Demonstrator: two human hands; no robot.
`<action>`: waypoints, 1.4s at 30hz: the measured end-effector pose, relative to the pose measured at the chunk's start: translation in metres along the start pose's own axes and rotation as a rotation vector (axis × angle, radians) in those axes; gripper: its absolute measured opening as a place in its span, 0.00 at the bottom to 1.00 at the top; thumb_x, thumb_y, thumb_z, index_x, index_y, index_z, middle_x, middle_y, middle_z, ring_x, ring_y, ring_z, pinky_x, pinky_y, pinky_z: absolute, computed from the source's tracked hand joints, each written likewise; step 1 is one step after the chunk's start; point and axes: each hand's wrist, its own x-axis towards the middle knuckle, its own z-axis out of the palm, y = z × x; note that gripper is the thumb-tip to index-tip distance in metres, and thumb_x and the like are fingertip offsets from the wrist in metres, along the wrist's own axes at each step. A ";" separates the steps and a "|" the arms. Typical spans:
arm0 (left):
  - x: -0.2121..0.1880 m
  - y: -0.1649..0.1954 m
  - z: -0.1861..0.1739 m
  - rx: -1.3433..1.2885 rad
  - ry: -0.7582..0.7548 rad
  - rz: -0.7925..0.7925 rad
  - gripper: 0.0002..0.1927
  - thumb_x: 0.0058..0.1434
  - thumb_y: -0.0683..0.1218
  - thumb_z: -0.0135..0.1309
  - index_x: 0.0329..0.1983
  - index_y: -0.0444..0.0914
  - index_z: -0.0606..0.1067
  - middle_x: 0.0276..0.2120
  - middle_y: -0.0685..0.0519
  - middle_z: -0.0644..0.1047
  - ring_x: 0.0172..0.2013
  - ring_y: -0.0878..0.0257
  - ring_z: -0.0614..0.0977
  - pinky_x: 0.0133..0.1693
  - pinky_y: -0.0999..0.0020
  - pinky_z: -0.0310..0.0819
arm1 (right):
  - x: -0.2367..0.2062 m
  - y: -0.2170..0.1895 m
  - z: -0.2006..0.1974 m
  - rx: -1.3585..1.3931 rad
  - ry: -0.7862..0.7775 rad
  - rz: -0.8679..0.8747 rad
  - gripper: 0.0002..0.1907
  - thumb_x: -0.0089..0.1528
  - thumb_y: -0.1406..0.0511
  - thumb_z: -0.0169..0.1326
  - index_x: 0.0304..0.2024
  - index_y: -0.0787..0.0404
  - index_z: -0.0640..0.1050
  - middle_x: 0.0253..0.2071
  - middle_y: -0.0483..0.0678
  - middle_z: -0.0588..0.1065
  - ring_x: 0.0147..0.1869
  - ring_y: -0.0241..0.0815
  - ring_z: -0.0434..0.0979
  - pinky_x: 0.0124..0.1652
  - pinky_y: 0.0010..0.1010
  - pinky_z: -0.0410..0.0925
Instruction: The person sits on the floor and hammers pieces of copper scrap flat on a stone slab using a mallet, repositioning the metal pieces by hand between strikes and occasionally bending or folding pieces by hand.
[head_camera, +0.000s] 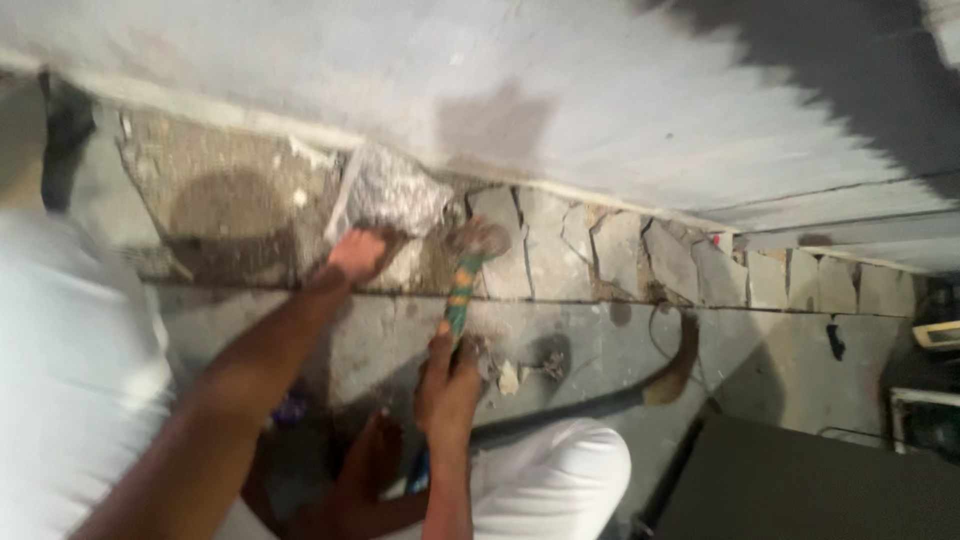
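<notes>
Room: we look down at a grey concrete floor (600, 345) meeting a pale wall (560, 110) that fills the top of the frame; the picture is motion-blurred.
Skirting: a band of cracked tiles (620, 255) runs along the wall's foot from centre to right; at upper left the tiles are gone and bare brown mortar (230, 205) shows.
Left hand: our left hand (358, 255), left of centre, presses on a loose grey slab (390, 195) leaning at the wall; fingers lie against its lower edge, though blur hides whether they are spread.
Right hand: our right hand (447, 385), centre bottom, has its fingers wrapped tight around the handle of a hammer (462, 290).
Hammer: its green and orange handle rises from the fist toward the wall; the head sits just right of the slab, close beside the left hand's fingers, at the tile edge.
Floor debris: small rubble (520, 372) lies just right of the right hand.
Lower frame: our white-clad knee (555, 480) and a bare foot (370, 460).
Containers: a dark box shape (800, 485) sits at lower right; we cannot tell its contents.
</notes>
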 end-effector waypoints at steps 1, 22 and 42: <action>-0.002 0.002 0.004 0.067 0.014 0.062 0.19 0.70 0.51 0.43 0.63 0.46 0.72 0.58 0.47 0.76 0.47 0.50 0.84 0.51 0.54 0.78 | -0.008 -0.010 -0.009 -0.034 0.047 -0.015 0.22 0.69 0.51 0.48 0.35 0.64 0.73 0.19 0.41 0.63 0.19 0.32 0.59 0.19 0.29 0.54; -0.011 -0.002 0.027 0.069 0.334 0.274 0.17 0.66 0.47 0.49 0.55 0.48 0.80 0.42 0.48 0.78 0.40 0.50 0.83 0.42 0.51 0.79 | 0.026 0.050 -0.014 -0.135 -0.078 0.107 0.24 0.70 0.49 0.47 0.37 0.63 0.76 0.19 0.44 0.65 0.18 0.34 0.61 0.19 0.34 0.56; 0.003 -0.006 -0.005 -0.181 0.221 -0.006 0.15 0.72 0.52 0.48 0.54 0.41 0.78 0.45 0.47 0.78 0.37 0.51 0.83 0.41 0.55 0.82 | 0.027 0.044 0.038 -0.353 0.050 -0.423 0.23 0.71 0.52 0.46 0.39 0.66 0.75 0.21 0.46 0.72 0.22 0.35 0.71 0.24 0.34 0.63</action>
